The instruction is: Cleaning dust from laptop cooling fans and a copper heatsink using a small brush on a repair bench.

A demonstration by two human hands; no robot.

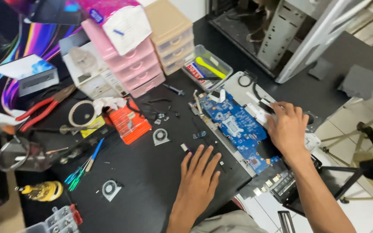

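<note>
Blue circuit board (237, 129) lies in an opened grey laptop shell (255, 96) at the right edge of the black table (143, 172), part of the shell jutting past the table's corner. The right hand (288, 128) rests on the board's far right end, palm down, fingers (286, 108) bent loosely and spread over the shell's edge; they press on it rather than grip anything. The left hand (198, 177) lies flat on the table just beside the board's near edge, fingers (203, 156) stretched out and open, holding nothing. Small screws and bits lie around the fingertips. Further left sit two small round fans (161, 136) (110, 189), an orange case (129, 123), a roll of tape (83, 114), red-handled pliers (44, 108) and several screwdrivers (84, 166). Behind them stand pink drawers (126, 56) and beige drawers (171, 34), with a clear plastic tray (208, 67) near the shell's far end
</note>
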